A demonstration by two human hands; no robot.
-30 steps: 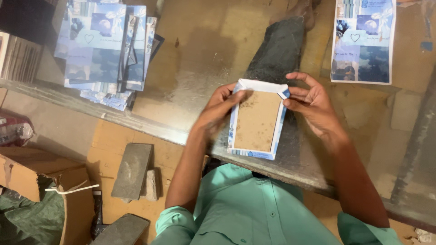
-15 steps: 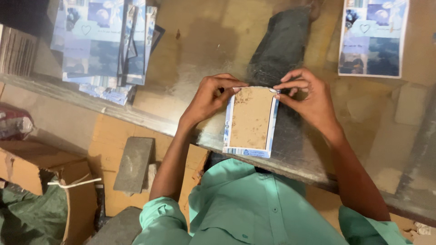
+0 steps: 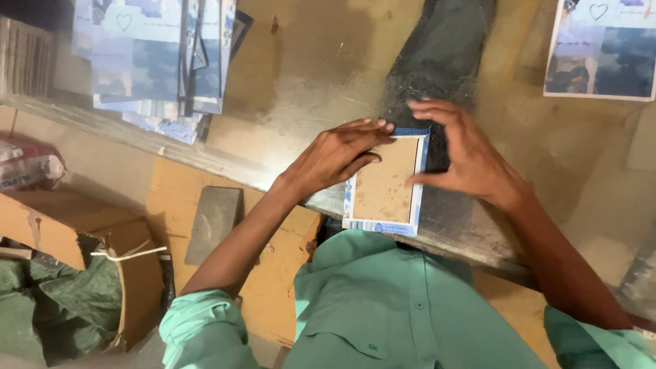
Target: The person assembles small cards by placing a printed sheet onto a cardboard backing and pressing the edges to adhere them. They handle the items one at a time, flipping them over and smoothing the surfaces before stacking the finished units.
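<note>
- Shifted since half a second ago: left hand [image 3: 335, 156] slid further across the top of the board, right hand [image 3: 468, 154] lifted off the top edge and now spread beside it.
- Brown cardboard panel [image 3: 384, 188] lying flat on the worn metal-topped workbench [image 3: 307, 75], close to the near edge, just ahead of the green shirt [image 3: 396, 307].
- Blue-and-white printed paper [image 3: 418, 179] wrapped around the panel, showing as a narrow border along its top, right and bottom edges.
- Left hand pressing flat on the panel's upper left corner, fingers [image 3: 372, 127] stretched along the top fold; not closed around anything.
- Right hand open, fingers spread, thumb tip touching the right-hand paper border, other fingertips hovering near the top right corner; nothing clasped.
- Dark grey strip [image 3: 437, 61] running up the bench behind the panel, partly under the right hand.
- Stack of blue printed sheets [image 3: 157, 55] at the far left of the bench, well apart from the hands.
- Single printed sheet [image 3: 601, 48] with cloud pictures and a heart outline at the far right.
- Below the bench on the left: open brown carton [image 3: 75, 232] tied with white string, green cloth [image 3: 61, 301] spilling from it.
- Grey flat block [image 3: 213, 215] resting on an orange-brown surface [image 3: 273, 266] under the bench edge.
</note>
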